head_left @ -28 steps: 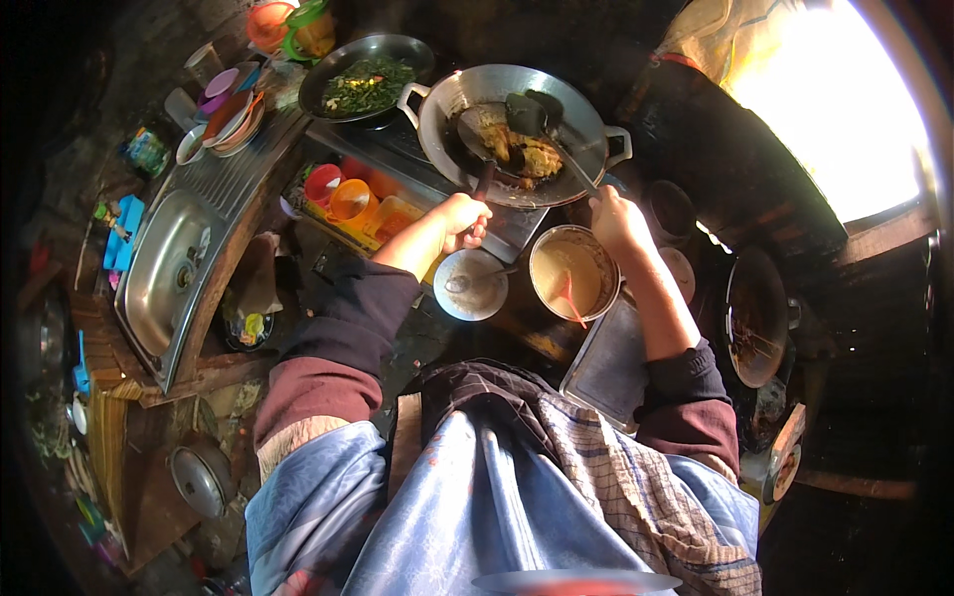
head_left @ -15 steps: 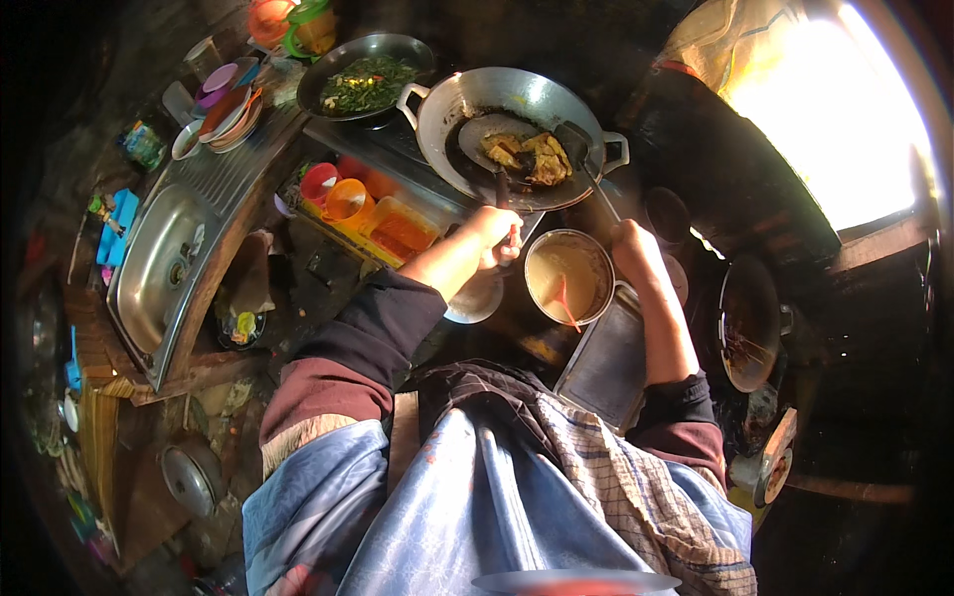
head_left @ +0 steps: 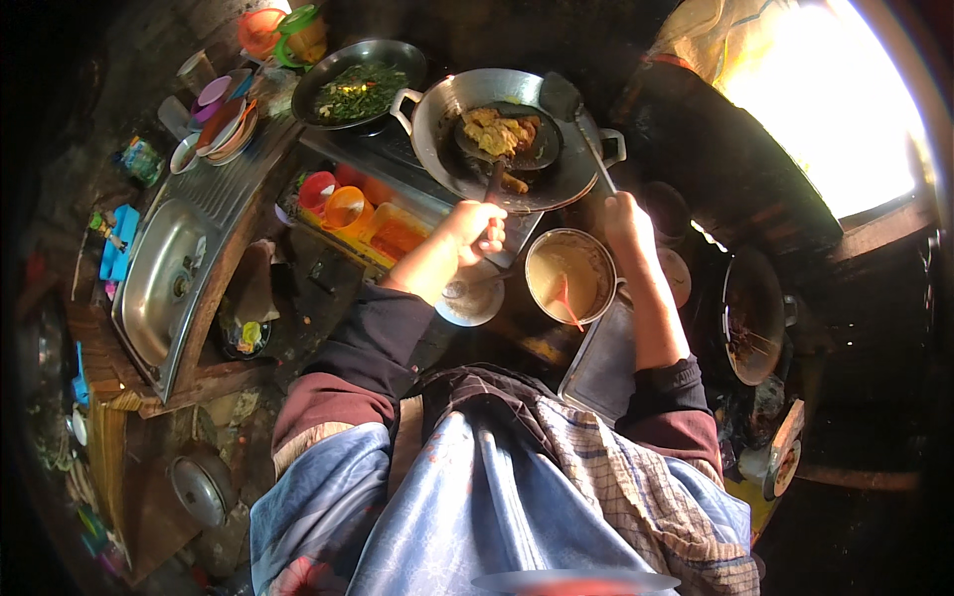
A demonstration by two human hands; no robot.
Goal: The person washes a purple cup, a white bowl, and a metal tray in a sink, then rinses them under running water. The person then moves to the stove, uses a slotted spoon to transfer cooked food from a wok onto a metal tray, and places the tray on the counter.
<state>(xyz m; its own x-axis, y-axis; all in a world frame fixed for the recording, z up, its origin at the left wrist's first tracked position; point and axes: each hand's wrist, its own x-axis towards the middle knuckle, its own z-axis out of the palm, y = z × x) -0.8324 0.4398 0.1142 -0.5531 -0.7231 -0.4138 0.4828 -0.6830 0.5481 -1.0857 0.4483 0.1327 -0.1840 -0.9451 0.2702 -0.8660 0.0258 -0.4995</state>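
My left hand (head_left: pixel 475 230) is closed around the dark handle of a round skimmer (head_left: pixel 546 151). Golden fried pieces (head_left: pixel 492 131) rest on its head, over a two-handled metal wok (head_left: pixel 437 119) with dark oil. Another fried piece (head_left: pixel 514 185) shows near the wok's front side. My right hand (head_left: pixel 628 226) grips a long-handled spatula (head_left: pixel 559 96), its dark blade lifted by the wok's right rim, apart from the food. Below and between my hands stands a pot of pale batter (head_left: pixel 549 273) with a red spoon (head_left: pixel 563 293) in it.
Left of the wok sits a pan of chopped greens (head_left: pixel 363 91). Orange and red containers (head_left: pixel 346 206) stand below the stove. A steel sink (head_left: pixel 164 283) and stacked dishes (head_left: pixel 224 129) are at the left. A dark tray (head_left: pixel 601 363) lies near my right forearm; another wok (head_left: pixel 750 318) is farther right.
The skimmer has lifted the fried pieces up and away from me. The spatula blade has moved off the food toward the wok's far right rim. My left hand has shifted slightly left.
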